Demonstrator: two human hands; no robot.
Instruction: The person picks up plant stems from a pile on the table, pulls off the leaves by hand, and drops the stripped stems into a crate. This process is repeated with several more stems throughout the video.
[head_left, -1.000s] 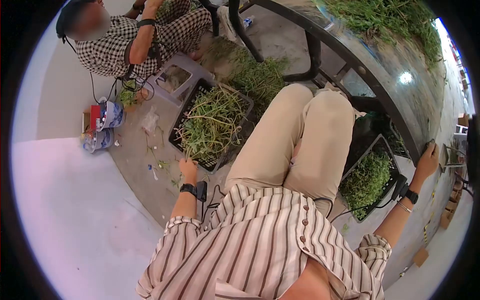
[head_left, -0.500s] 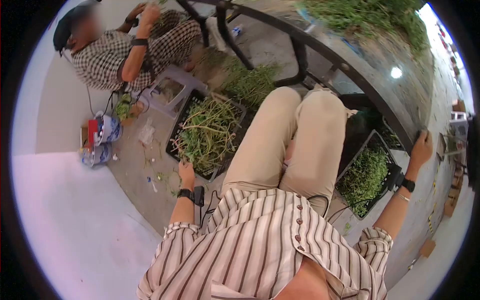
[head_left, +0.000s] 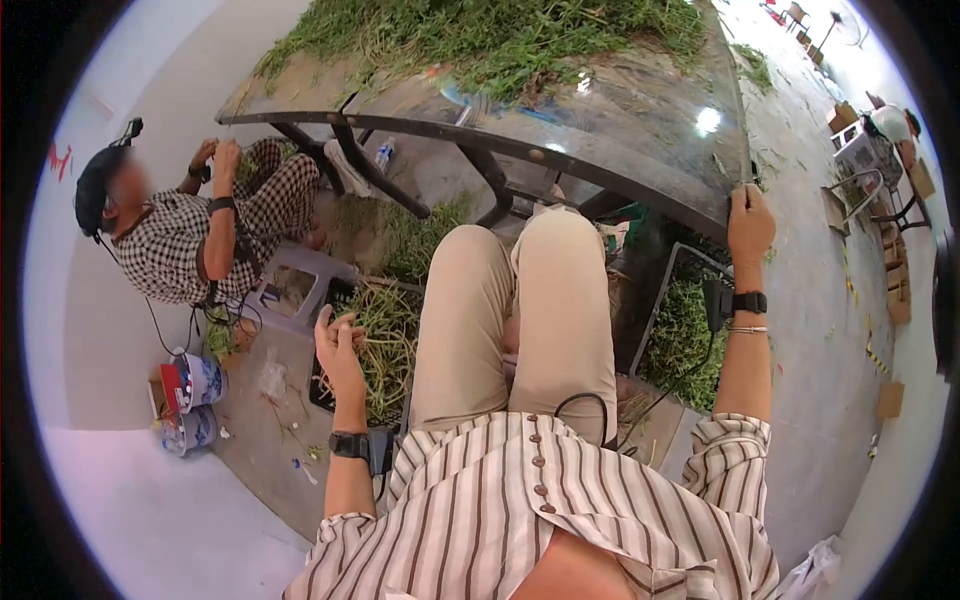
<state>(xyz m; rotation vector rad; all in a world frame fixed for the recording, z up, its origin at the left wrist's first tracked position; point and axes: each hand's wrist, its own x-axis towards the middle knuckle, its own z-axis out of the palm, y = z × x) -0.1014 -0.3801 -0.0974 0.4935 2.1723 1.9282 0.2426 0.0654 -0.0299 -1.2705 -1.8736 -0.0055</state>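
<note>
My left hand is raised with its fingers apart and holds nothing. It is beside and partly over a black crate heaped with pale green stems, left of my knees. My right hand has its fingers closed on the near right corner of the dark-edged table. Below that arm, a second dark crate holds small leafy greens. A large pile of leafy green stalks covers the far part of the tabletop.
At left a person in a checkered shirt sits with both hands raised, near a pale plastic stool. Blue-and-white buckets stand by the wall. More greens lie under the table among its black legs. Chairs and boxes line the right side.
My view has lifted and turned, bringing more of the tabletop into sight. My left hand has risen from the crate's near edge and spread its fingers. My right hand remains on the table corner.
</note>
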